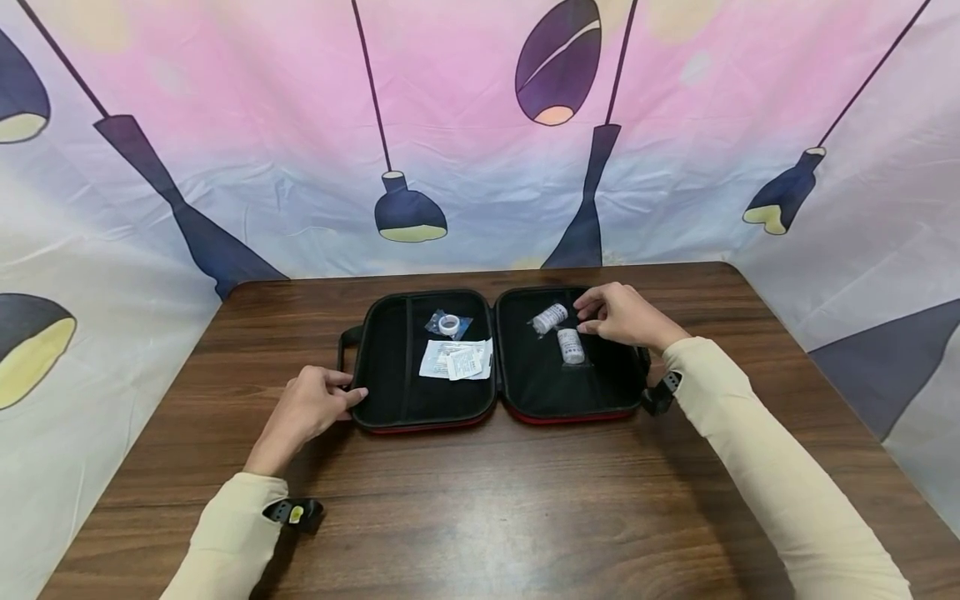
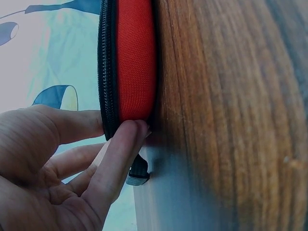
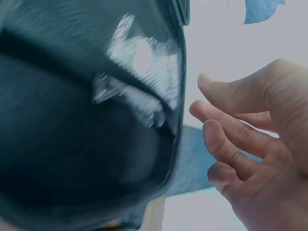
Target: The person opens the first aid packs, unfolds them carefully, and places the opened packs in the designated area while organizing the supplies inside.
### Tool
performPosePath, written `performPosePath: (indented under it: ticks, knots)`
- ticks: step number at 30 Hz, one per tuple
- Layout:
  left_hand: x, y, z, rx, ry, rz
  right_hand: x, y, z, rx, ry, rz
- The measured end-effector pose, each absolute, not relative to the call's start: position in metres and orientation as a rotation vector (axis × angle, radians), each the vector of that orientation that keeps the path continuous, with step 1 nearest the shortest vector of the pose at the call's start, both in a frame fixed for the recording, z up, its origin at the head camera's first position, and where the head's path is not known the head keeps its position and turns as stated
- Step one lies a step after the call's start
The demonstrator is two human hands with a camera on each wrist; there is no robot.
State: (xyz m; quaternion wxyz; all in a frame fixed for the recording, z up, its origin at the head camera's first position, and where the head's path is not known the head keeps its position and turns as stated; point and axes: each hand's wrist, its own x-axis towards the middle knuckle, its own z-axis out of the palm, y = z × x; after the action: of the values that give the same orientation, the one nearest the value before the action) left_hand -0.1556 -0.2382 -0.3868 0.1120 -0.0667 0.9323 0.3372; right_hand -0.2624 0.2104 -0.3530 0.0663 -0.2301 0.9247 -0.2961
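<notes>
Zipper case point(image 1: 386, 350) lies open, left hand point(image 1: 309, 407) pinching its eight-o'clock corner. Right hand point(image 1: 621, 315), at two o'clock, grasps nothing near plastic-wrapped bottles point(image 1: 572, 347)

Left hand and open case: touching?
Touching: in the left wrist view, the left hand pinches the case at its zippered edge, one digit against the red side.

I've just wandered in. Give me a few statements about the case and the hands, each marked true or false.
1. The case lies open on the table. True.
2. The left hand holds the case's edge. True.
3. The right hand grips a roll. False: the right hand holds nothing.
4. Two white cylinders lie in the right half. True.
5. The flat packets lie beside them. False: the flat packets lie in the left half.
</notes>
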Motion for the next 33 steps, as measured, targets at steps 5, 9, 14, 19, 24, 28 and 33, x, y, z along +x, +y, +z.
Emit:
performPosePath:
  ticks: [5,9,14,19,24,28,33]
  knots:
    - [-0.155,-0.239,-0.387,-0.198,2.738,0.982,-0.269,0.187,-0.344,-0.761,2.766,-0.897]
    - [-0.156,-0.239,-0.388,-0.198,2.742,0.975,-0.275,0.165,-0.345,-0.786,2.74,-0.89]
    - [-0.156,-0.239,-0.388,-0.204,2.74,0.978,-0.282,0.136,-0.347,-0.817,2.754,-0.834]
    - [-0.156,-0.239,-0.388,-0.202,2.745,0.976,-0.288,0.106,-0.348,-0.828,2.764,-0.778]
    - [-0.157,-0.238,-0.389,-0.205,2.738,0.99,-0.294,0.079,-0.353,-0.815,2.738,-0.783]
    - [-0.157,-0.239,-0.388,-0.209,2.733,0.997,-0.298,0.062,-0.361,-0.798,2.743,-0.762]
    - [-0.158,-0.238,-0.388,-0.22,2.739,0.99,-0.299,0.043,-0.369,-0.752,2.773,-0.704]
